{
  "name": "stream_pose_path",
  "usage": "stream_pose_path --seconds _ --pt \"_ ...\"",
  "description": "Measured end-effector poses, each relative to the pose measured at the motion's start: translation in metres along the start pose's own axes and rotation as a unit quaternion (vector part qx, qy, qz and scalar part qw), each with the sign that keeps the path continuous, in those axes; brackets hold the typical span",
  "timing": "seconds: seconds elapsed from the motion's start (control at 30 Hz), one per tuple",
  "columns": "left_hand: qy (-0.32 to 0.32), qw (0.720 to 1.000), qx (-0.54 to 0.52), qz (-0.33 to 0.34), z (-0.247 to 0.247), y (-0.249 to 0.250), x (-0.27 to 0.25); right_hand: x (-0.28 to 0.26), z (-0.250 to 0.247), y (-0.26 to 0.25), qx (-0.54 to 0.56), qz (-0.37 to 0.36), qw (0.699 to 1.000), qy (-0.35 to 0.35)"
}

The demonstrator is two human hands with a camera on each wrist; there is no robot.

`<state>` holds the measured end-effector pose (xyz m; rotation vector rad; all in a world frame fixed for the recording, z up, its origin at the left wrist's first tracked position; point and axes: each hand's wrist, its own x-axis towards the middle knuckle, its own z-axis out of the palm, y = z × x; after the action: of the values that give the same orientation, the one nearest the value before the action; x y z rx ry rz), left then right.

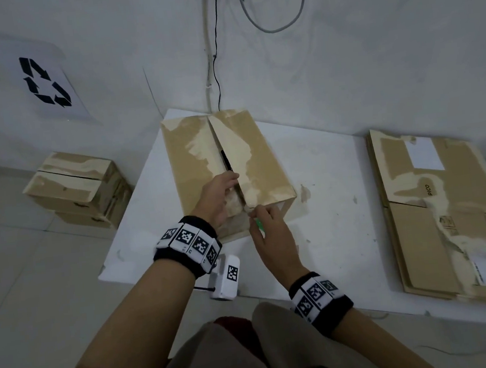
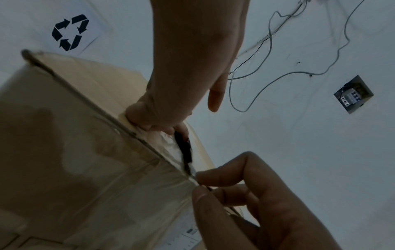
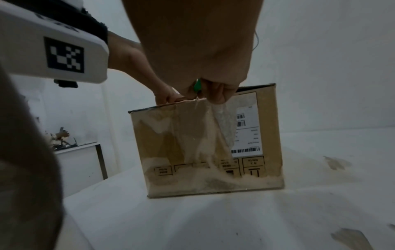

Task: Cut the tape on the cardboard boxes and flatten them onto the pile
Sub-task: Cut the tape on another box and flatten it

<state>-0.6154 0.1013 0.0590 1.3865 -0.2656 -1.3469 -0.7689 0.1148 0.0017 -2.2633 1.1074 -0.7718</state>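
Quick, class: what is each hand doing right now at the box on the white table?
Left hand: fingers curled over the left top flap of the brown cardboard box.
Right hand: grips a small green-handled cutter at the box's near top edge.

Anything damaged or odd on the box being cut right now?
The cardboard box is scuffed: pale patches where its brown surface has peeled, on top and on the near face. Its top seam gapes dark beside the left hand. The right hand holds a green-handled cutter at the near edge. Nothing spilled.
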Motion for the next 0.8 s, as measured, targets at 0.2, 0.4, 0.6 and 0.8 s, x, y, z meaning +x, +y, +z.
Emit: stream_pose_path --seconds 0.2,0.4,0.6,0.8 --pt "-0.01 1.0 -0.001 0.009 -0.003 -0.002 0.001 -0.002 0.0 -0.003 0.038 0.016 0.999 -0.024" --pt "-0.004 1.0 -0.003 0.011 -0.003 -0.001 -0.001 0.004 0.007 -0.011 0.046 0.05 0.998 -0.005" --pt "0.007 1.0 -0.027 -0.001 -0.001 0.002 -0.005 -0.004 0.008 -0.012 0.035 0.073 0.997 0.001" --pt "0.051 0.998 0.006 0.041 0.002 -0.007 0.003 0.016 -0.007 0.01 0.039 0.09 0.994 0.042"
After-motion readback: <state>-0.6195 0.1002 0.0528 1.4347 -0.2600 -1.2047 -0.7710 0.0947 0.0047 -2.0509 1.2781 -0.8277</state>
